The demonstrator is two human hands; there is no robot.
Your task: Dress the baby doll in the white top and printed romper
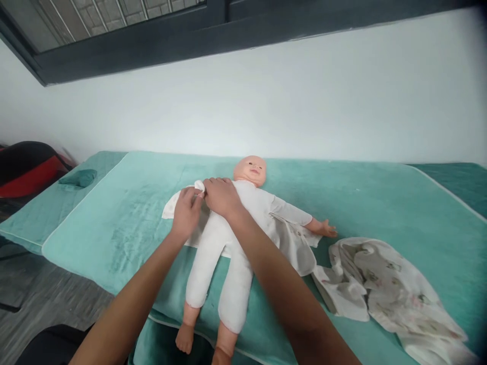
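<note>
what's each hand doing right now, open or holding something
Left hand: closed, pinching the white cloth.
Right hand: at the same cloth, fingertips hidden; whether it grips cannot be told.

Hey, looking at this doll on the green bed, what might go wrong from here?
The white cloth lies partly under the doll, so tugging could twist or drag the body. The feet sit at the near edge of the bed, so a pull that way might slide it off. Bunched fabric in the left hand, with the right hand beside it, might snag.
</note>
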